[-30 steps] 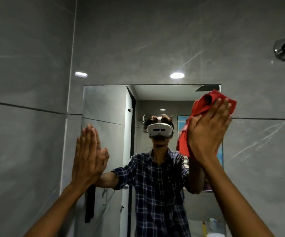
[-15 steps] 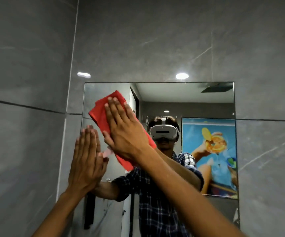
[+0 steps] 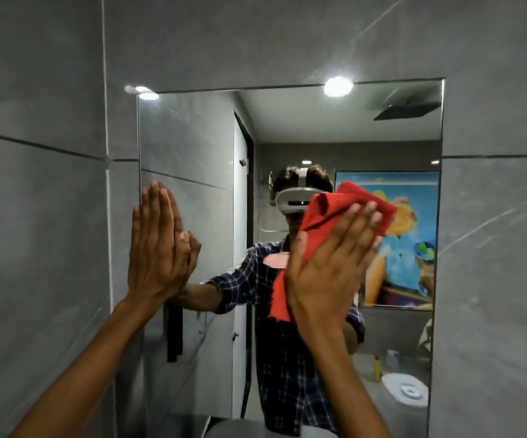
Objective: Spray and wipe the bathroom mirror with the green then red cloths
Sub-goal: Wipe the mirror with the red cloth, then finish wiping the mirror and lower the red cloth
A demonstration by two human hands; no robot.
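The rectangular bathroom mirror (image 3: 192, 147) hangs on a grey tiled wall. My right hand (image 3: 328, 270) presses a crumpled red cloth (image 3: 335, 213) flat against the glass near the mirror's middle, fingers spread over it. My left hand (image 3: 156, 241) rests flat on the mirror's left edge, palm against the glass, holding nothing. No green cloth or spray bottle shows directly in view.
Grey marble-look wall tiles (image 3: 493, 248) surround the mirror. The glass reflects a person in a checked shirt, a colourful poster, a door, ceiling lights and bottles beside a white basin at the lower right.
My right hand has swept the red cloth from the mirror's top right to its upper left, then back to the middle and lower. My left hand stays flat on the left edge.
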